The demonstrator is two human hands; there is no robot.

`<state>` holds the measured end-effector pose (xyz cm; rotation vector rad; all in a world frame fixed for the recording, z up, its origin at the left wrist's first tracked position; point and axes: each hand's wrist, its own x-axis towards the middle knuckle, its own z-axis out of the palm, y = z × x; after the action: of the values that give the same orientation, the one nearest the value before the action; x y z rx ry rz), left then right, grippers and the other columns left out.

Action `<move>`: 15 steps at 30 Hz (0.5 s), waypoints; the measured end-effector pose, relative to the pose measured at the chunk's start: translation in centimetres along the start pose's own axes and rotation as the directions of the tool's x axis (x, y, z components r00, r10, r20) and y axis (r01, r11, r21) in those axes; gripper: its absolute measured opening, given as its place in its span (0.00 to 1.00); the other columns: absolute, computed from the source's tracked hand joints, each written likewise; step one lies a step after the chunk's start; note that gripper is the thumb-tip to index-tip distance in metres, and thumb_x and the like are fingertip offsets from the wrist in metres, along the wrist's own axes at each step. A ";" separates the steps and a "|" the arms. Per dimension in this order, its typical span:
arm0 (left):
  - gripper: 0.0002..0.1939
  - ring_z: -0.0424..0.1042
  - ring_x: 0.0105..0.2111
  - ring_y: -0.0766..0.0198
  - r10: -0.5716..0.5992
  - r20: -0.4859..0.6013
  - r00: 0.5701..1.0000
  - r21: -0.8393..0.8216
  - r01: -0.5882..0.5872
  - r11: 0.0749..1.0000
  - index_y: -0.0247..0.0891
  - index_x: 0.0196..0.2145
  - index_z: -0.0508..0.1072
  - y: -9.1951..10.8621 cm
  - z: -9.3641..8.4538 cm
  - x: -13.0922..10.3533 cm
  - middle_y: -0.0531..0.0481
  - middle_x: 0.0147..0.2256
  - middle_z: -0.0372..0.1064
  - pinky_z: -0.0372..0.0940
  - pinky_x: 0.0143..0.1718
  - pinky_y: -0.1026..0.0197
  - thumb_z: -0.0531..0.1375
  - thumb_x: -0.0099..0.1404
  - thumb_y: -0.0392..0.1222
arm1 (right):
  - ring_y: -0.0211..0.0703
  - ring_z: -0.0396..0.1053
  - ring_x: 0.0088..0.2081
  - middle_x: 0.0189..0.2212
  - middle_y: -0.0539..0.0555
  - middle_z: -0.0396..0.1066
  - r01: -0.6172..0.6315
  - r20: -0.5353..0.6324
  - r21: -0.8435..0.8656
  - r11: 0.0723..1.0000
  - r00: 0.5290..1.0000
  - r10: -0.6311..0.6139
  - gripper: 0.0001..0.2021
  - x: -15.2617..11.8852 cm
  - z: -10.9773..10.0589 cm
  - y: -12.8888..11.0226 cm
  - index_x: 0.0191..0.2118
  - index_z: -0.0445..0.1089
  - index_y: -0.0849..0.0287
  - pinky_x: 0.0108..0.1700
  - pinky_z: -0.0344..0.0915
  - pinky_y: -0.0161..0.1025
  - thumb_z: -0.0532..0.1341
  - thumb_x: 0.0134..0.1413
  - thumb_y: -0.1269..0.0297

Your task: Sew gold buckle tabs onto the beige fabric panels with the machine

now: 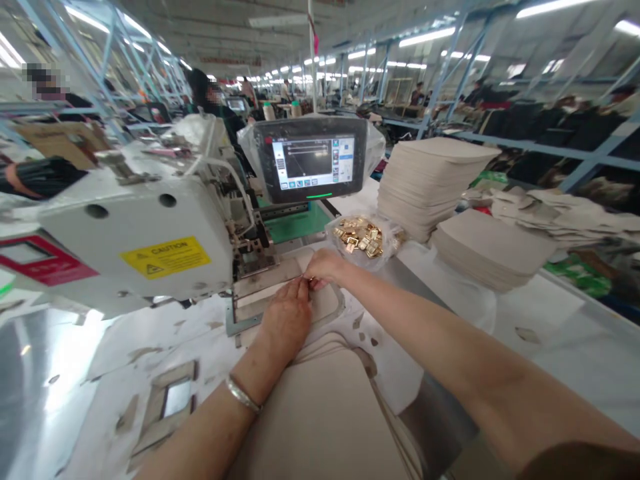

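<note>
My left hand (289, 313), with a silver bangle on its wrist, lies with fingers stretched over a beige panel (327, 303) in the sewing machine's clamp frame (245, 325). Against its fingertips, my right hand (324, 268) is closed in a pinch. A small shiny bit shows by the right fingertips, too hidden to name. Just behind the right hand is a clear plastic bag of gold-coloured buckles (363, 237). The machine's sewing head (145, 233), bearing a yellow caution label, stands left of the hands. Below the hands lies a stack of beige panels (320, 413).
A lit control screen (313, 163) stands behind the work area. Two stacks of beige pieces, one tall (430, 187) and one lower (493, 247), stand at right. A beige frame-shaped piece (159, 400) and scraps lie at front left. Other people are in the background.
</note>
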<state>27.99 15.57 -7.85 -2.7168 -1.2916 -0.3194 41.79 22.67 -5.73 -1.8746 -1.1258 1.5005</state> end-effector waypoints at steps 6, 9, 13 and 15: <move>0.22 0.71 0.49 0.48 -0.101 0.001 0.995 0.045 0.101 0.994 0.26 0.53 0.67 -2.3 -1.5 -2.8 0.34 0.49 0.70 0.67 0.51 0.48 0.53 0.68 0.45 | 0.36 0.64 0.12 0.09 0.47 0.63 0.052 -0.081 -0.240 0.969 0.994 -0.074 0.04 -1.1 -0.3 0.2 0.28 0.69 0.65 0.21 0.70 0.33 0.64 0.50 0.76; 0.22 0.71 0.48 0.48 -0.175 -0.004 0.985 0.084 0.174 0.981 0.27 0.54 0.66 -4.3 -2.4 -5.1 0.35 0.48 0.70 0.67 0.49 0.49 0.52 0.70 0.47 | 0.36 0.65 0.13 0.10 0.47 0.64 0.088 -0.077 -0.295 0.951 0.990 -0.116 0.05 -1.5 -0.3 0.2 0.27 0.69 0.65 0.19 0.68 0.31 0.64 0.51 0.75; 0.22 0.70 0.48 0.48 -0.207 -0.013 0.978 0.113 0.207 0.972 0.26 0.53 0.67 -4.9 -2.4 -6.3 0.35 0.49 0.69 0.66 0.51 0.50 0.53 0.69 0.46 | 0.35 0.65 0.13 0.10 0.47 0.64 0.096 -0.079 -0.292 0.952 0.989 -0.124 0.06 -2.1 -0.3 0.0 0.26 0.68 0.65 0.17 0.66 0.30 0.63 0.52 0.76; 0.22 0.69 0.50 0.47 -0.207 -0.030 0.978 0.111 0.209 0.972 0.24 0.53 0.67 -4.8 -2.0 -6.2 0.33 0.49 0.69 0.65 0.52 0.49 0.54 0.68 0.45 | 0.34 0.65 0.13 0.11 0.47 0.64 0.099 -0.071 -0.274 0.957 0.990 -0.122 0.07 -2.3 -0.3 -0.1 0.25 0.67 0.65 0.17 0.65 0.29 0.63 0.52 0.76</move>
<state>20.16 13.59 -7.31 -2.4844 -1.5433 -0.2790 41.91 20.84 -4.26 -1.9949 -1.4285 1.2412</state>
